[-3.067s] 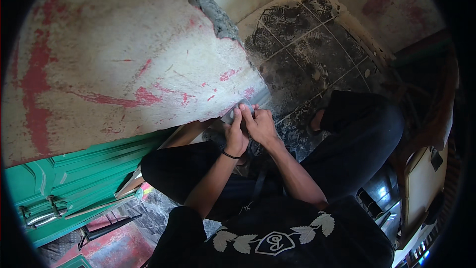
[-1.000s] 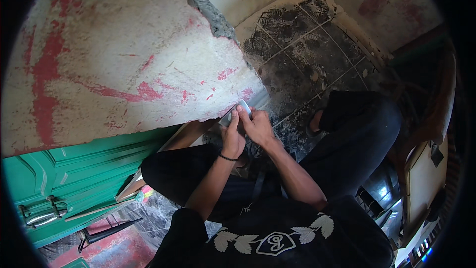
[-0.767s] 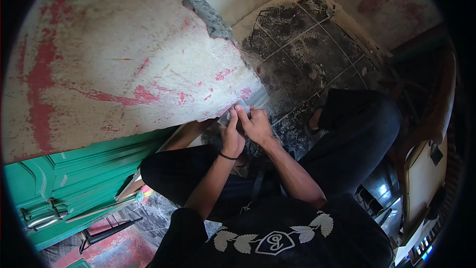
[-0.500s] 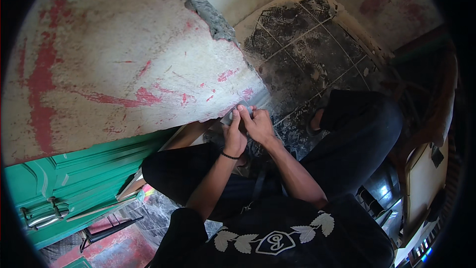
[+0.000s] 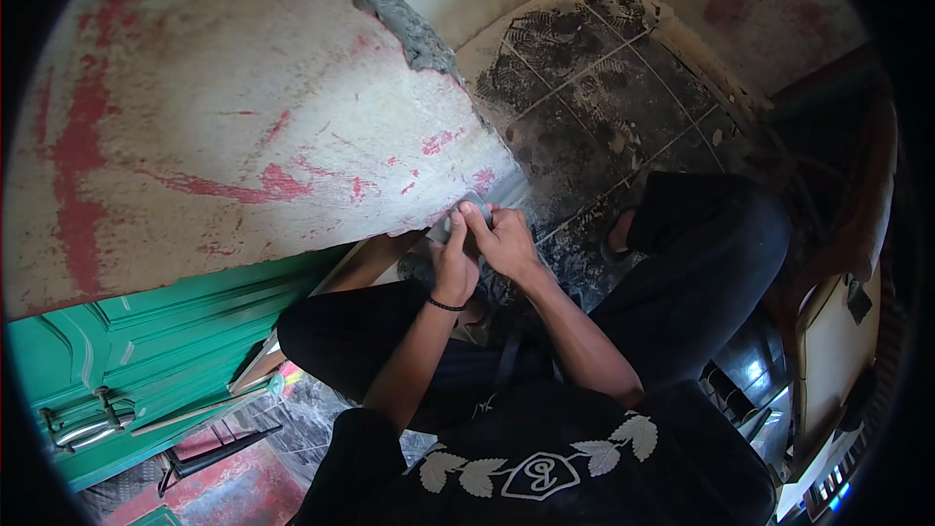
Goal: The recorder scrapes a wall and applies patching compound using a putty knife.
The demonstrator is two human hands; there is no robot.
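Both my hands meet at the lower edge of a pale plaster wall (image 5: 321, 127) streaked with flaking red paint. Between them is a small flat grey piece (image 5: 441, 230), pressed close to the wall; the fingers partly cover it, and its exact kind cannot be made out. My left hand (image 5: 455, 268), with a dark beaded bracelet at the wrist, is closed on its near side, thumb up. Closed on its far side, my right hand (image 5: 508, 242) rests its thumb on top. The fingertips behind the piece are hidden.
Dusty dark floor tiles (image 5: 584, 107) lie beyond the wall's broken cement edge (image 5: 409, 29). A green panelled door (image 5: 195, 331) with a metal handle is at left. Wooden furniture (image 5: 838, 351) stands close on the right. My bent legs flank the hands.
My two hands and the grey piece have shifted very slightly left and up along the wall's edge. The grip looks the same.
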